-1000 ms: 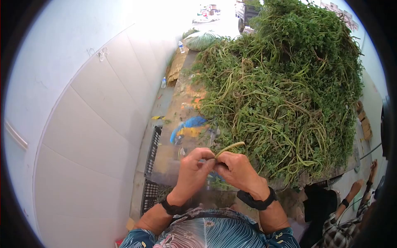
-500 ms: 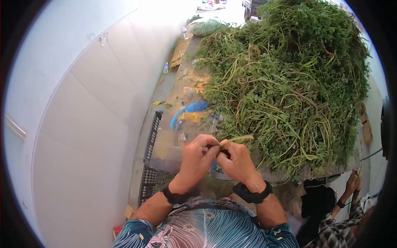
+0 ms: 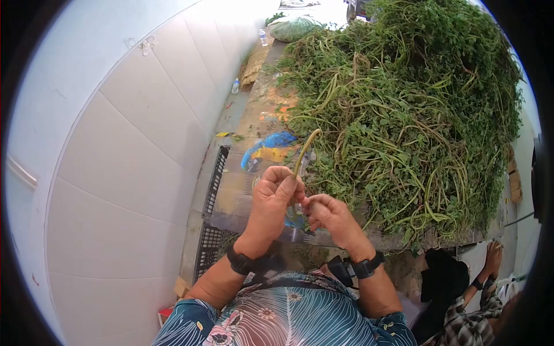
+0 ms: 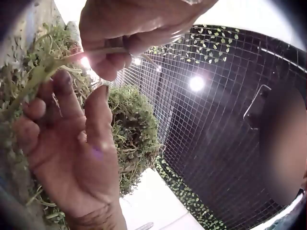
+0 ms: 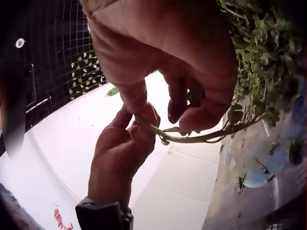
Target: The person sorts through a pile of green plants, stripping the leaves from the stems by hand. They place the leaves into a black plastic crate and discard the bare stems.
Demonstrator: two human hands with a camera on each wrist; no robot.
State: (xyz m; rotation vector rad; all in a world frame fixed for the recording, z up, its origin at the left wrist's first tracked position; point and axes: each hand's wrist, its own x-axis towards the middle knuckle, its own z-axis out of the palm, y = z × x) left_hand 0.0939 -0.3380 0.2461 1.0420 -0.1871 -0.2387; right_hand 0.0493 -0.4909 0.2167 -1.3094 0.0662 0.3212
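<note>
My left hand (image 3: 270,195) pinches a green leafy stem (image 3: 304,151) between thumb and fingers; its upper end leans away and bends at the tip. In the right wrist view small leaves hang along the stem (image 5: 192,139), and the left hand (image 5: 117,148) grips one end. My right hand (image 3: 334,222) is close beside, fingertips right at the left hand's. Its thumb and fingers stand apart in the left wrist view, where the right hand (image 4: 79,158) shows its palm and one fingertip overlaps the stem. A big heap of leafy stems (image 3: 398,138) lies beyond.
The heap covers most of the worktable (image 3: 231,199). Blue plastic (image 3: 268,144) lies left of the heap. Black crates (image 3: 214,179) stand along the table's left side, near a pale wall (image 3: 133,173). A plastic bag of greens (image 3: 293,27) sits behind. Another person (image 3: 479,317) is at lower right.
Both hands held the stem together, its free end pointing right. Now the stem points up and away in my left hand, and my right hand has dropped slightly lower, its thumb and fingers apart.
</note>
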